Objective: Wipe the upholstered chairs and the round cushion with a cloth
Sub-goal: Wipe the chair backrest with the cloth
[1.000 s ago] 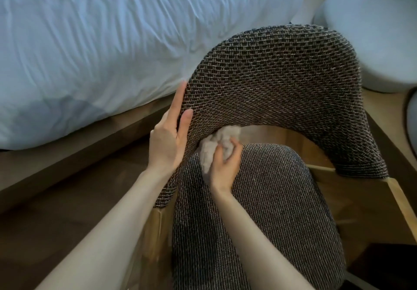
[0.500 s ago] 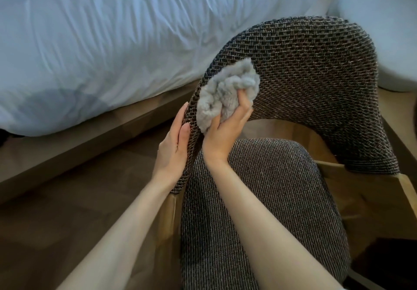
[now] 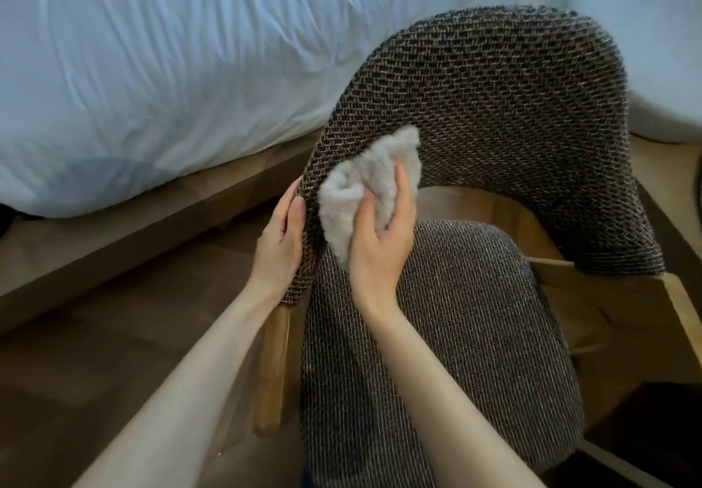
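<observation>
Fingers of the right hand (image 3: pixel 380 236) curled round a fluffy grey cloth (image 3: pixel 364 179), pressing it on the inner left end of the brown chair back (image 3: pixel 494 100), while the left hand (image 3: pixel 279 240) lay flat and straight on its outer edge.

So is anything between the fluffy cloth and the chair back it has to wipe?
No, nothing visible. The right hand presses the cloth straight against the chair back's inner side; the left hand rests on its outer edge.

2 bare forearms show, the left forearm (image 3: pixel 197 373) and right forearm (image 3: pixel 448 392), uncovered to the frame's edge. The left hand (image 3: pixel 279 244) and right hand (image 3: pixel 380 248) have slender fingers with short nails.
</observation>
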Tool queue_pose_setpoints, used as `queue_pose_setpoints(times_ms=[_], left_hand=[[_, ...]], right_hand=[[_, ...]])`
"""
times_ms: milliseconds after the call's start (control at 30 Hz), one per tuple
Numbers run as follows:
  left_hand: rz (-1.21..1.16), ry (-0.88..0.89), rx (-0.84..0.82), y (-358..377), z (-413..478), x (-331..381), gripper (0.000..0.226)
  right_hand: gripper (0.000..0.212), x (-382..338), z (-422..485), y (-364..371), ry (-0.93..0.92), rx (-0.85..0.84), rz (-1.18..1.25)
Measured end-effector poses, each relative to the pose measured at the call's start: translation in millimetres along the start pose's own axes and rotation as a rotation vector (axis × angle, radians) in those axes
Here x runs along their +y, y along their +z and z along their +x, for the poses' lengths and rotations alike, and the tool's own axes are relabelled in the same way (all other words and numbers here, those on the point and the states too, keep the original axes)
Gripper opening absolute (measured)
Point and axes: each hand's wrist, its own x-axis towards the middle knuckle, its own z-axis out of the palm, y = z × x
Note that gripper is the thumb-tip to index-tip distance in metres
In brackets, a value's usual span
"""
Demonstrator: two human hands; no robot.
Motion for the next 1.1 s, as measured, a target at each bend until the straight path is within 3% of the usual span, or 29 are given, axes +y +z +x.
queue_pose_setpoints(times_ms=[100, 300, 433, 467, 567, 633, 733, 833, 1000, 1100], left_hand=[[-0.086, -0.081, -0.017, -1.9, -5.9, -1.6, 0.03], [-0.014, -0.051, -0.046, -3.1, -8.6, -3.6, 0.044], [0.003, -0.038, -0.035, -3.5, -9.1, -5.5, 0.046], [0.008, -0.032, -0.035, -3.4, -9.5, -5.4, 0.046], [0.004, -0.032, -0.03, -2.3, -9.6, -4.4, 0.045], [-0.011, -0.039, -0.022, -3.4, -10.6, -4.9, 0.041], [-0.069, -0.075, -0.072, -5.1, -14.0, -5.7, 0.032], [-0.211, -0.146, -0.022, -6.3, -16.2, -0.1, 0.035], [-0.107, -0.127, -0.027, -6.5, -15.7, -1.4, 0.031], [0.029, -0.058, -0.017, -5.7, -19.8, 2.2, 0.04]], right_hand=[[0.057, -4.8, -8.6, 13.6, -0.062, -0.127, -0.056], [0.058, 37.3, -34.0, 13.3, 0.129, -0.218, -0.091], [0.042, 67.1, -31.1, -17.2, 0.285, -0.62, -0.241], [0.041, 70.0, -31.3, -24.5, 0.302, -0.645, -0.257], [0.043, 49.8, -38.7, -33.4, 0.245, -0.375, -0.084], [0.047, 28.2, -45.8, -25.4, 0.209, -0.283, 0.08], [0.052, 8.6, -60.3, -5.1, 0.163, -0.354, 0.112], [0.055, 10.9, -73.7, 10.4, 0.136, -0.322, 0.048], [0.055, 30.3, -70.1, 10.0, 0.074, -0.296, -0.013], [0.054, 45.4, -71.9, -0.2, 0.183, -0.363, -0.07]])
